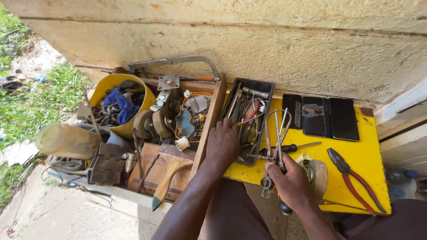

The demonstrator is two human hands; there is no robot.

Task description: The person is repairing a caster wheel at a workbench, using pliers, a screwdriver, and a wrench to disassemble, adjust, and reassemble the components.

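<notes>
Pliers [356, 180] lie near right hand [291, 182] gripping tweezers [278, 133]; left hand [222, 144] fingers unclear in tray [262, 86].

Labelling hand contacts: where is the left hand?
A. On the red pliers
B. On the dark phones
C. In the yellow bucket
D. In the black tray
D: the left hand reaches into the black tray of small tools on the yellow table; the pliers lie untouched at the right.
</notes>
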